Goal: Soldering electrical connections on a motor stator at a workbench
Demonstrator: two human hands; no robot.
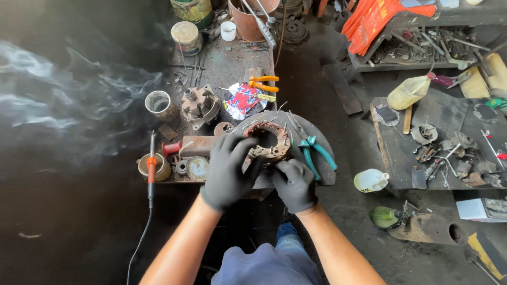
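Blue trousers and two bare forearms fill the bottom edge, nearest the camera, and both black-gloved hands meet at a rusty stator ring with copper windings [268,141] that sits near the front edge of the worktop [222,63]. At the ring's 8 o'clock the left hand [228,170] curls its fingers over the outer rim, gripping it. At the ring's 5 o'clock the right hand [294,184] is closed, its fingertips pinching at the ring's lower edge; whether they hold a wire there cannot be told. Thin wire ends stick out around the ring. Just beside it at 3 o'clock lie green-handled pliers [316,154]. At 12 o'clock, a little further back, lie orange-handled pliers [262,83] next to a crumpled colourful wrapper [242,100]. At 10 o'clock stands a grey metal casting [199,105], and beyond it an open tin can [159,104]. At 9 o'clock, near the worktop's left edge, an orange-handled soldering iron [151,168] rests over a small pot, its cord hanging down to the floor. Smoke drifts further out at 9 o'clock. Well apart at 3 o'clock, a white plastic bottle [370,180] lies on the floor.
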